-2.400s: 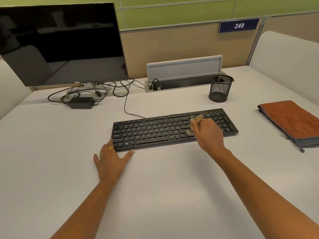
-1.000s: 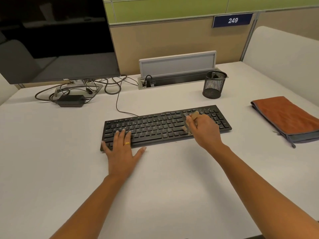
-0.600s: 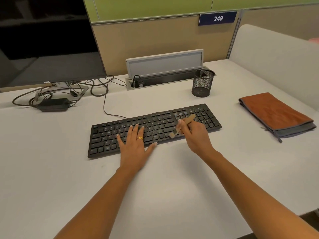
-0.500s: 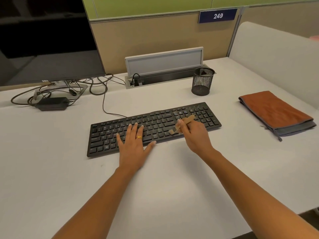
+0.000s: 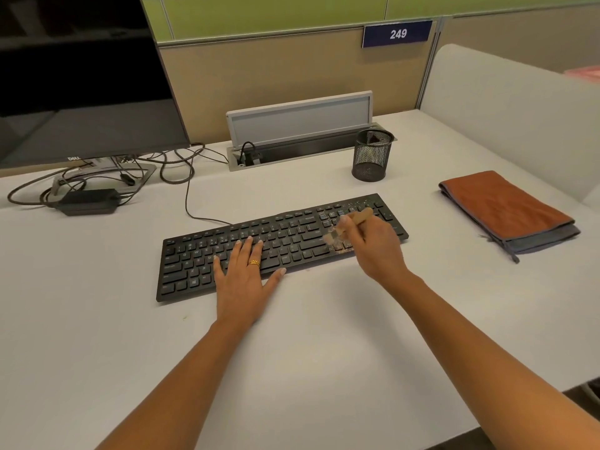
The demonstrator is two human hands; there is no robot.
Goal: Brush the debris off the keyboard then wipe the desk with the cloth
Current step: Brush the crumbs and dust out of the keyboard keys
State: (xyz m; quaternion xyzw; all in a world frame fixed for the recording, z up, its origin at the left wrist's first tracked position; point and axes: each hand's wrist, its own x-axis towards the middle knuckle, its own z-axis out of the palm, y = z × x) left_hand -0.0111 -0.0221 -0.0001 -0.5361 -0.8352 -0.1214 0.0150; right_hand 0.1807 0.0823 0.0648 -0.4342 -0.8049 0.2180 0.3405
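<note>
A black keyboard (image 5: pixel 292 235) lies across the middle of the white desk (image 5: pixel 308 352). My left hand (image 5: pixel 243 280) rests flat on its left-centre keys, fingers straight, a gold ring on one finger. My right hand (image 5: pixel 373 245) grips a small wooden-handled brush (image 5: pixel 349 224) over the keys at the right part of the keyboard, the bristles blurred and pointing down-left onto them. A folded orange cloth (image 5: pixel 503 206) with grey edging lies on the desk to the right, apart from both hands.
A black mesh pen cup (image 5: pixel 372 155) stands behind the keyboard's right end. A dark monitor (image 5: pixel 81 76) stands at the back left with tangled cables and a power brick (image 5: pixel 87 201). A grey cable box (image 5: pixel 298 125) sits at the back. White partitions bound the right side.
My left hand moved from the desk at the keyboard's left corner onto the keys and rightward. My right hand keeps sweeping the brush over the right keys. The view shifted right.
</note>
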